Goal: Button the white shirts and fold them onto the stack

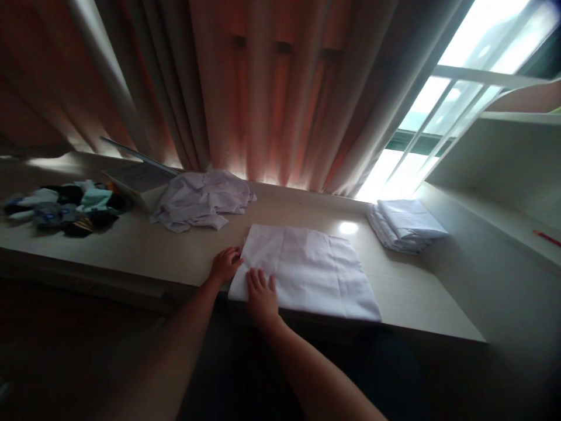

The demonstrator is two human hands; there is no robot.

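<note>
A white cloth (311, 272), folded into a flat rectangle, lies on the pale wooden table (184, 248) near its front edge. My left hand (225, 264) rests at the cloth's left edge with fingers curled onto the fabric. My right hand (262, 294) lies flat on the cloth's near left corner, fingers stretched out. A crumpled white garment (201, 200) sits further back on the left. A neat stack of folded white cloths (407, 225) lies at the right, near the window.
Dark and teal small clothes (65, 207) are heaped at the far left beside an open laptop (140, 172). Curtains (263, 88) hang behind the table. A white shelf unit (504, 169) stands at the right, with another person's arm (526, 98) above it.
</note>
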